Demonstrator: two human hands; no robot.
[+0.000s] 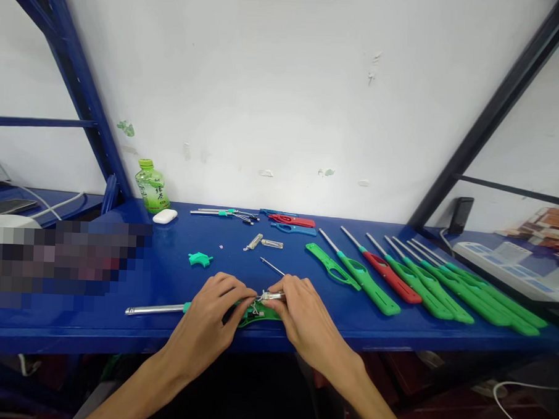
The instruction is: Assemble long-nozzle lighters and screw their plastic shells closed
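"Between our hands, what do we have?"

"A green lighter shell (275,314), lying open near the front edge of the counter (166,260), its metal tube (157,309) reaching out past our left hand (216,312)."

"And how are we holding things?"

"Our right hand (306,315) pinches a small clear tank (273,295) just over the shell. Our left thumb and forefinger come close together at its tip; whether they grip anything, we cannot tell."

"So we seem to be fitting the tank?"

"We'd judge so. The next move calls for steady, gentle seating, with the small parts kept in place. Beyond our right hand, to its right, lies a loose half shell (333,267)."
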